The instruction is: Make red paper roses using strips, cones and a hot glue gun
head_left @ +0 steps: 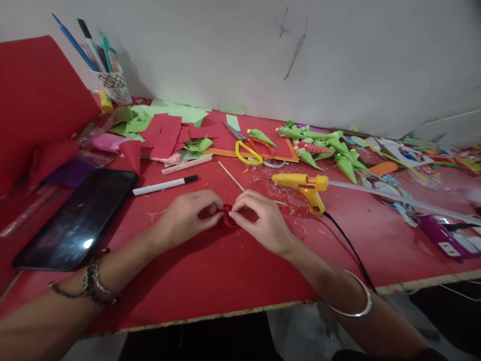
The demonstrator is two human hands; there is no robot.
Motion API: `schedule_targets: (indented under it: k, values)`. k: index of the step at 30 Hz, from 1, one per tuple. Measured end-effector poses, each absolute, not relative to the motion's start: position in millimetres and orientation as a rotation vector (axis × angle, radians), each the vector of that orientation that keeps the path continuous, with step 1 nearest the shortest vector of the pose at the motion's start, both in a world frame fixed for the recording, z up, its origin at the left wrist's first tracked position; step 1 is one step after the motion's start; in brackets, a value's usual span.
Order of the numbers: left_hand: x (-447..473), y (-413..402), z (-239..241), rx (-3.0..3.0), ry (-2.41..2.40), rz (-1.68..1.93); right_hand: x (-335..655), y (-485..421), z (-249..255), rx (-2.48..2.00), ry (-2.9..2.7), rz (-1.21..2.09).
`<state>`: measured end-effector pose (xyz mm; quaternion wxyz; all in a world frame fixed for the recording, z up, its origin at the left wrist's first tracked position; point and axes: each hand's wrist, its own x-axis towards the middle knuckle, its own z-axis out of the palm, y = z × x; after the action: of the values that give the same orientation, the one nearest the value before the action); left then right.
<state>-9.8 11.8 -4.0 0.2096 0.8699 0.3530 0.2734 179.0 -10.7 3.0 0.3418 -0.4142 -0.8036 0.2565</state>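
Note:
My left hand (190, 215) and my right hand (261, 220) meet at the middle of the red table (210, 281). Both pinch a small rolled piece of red paper (226, 216) between their fingertips, just above the tabletop. Most of the red piece is hidden by my fingers. A thin wooden stick (231, 175) lies just behind my hands. A yellow glue gun (306, 186) stands to the right of my right hand, its black cord (349, 245) running back past my right wrist.
A black phone (77, 218) lies at the left, a white marker (165, 185) behind my left hand. Yellow-handled scissors (246, 148), red and green paper scraps (165, 130), green paper cones (334, 150) and a pen cup (110, 82) sit toward the wall.

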Motion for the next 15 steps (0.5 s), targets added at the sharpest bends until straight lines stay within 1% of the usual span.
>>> schedule_targets:
  k: [15]
  values:
    - [-9.4, 11.3, -3.4, 2.423, 0.979, 0.767, 179.0, -10.7, 3.6, -1.036, -2.112, 0.631]
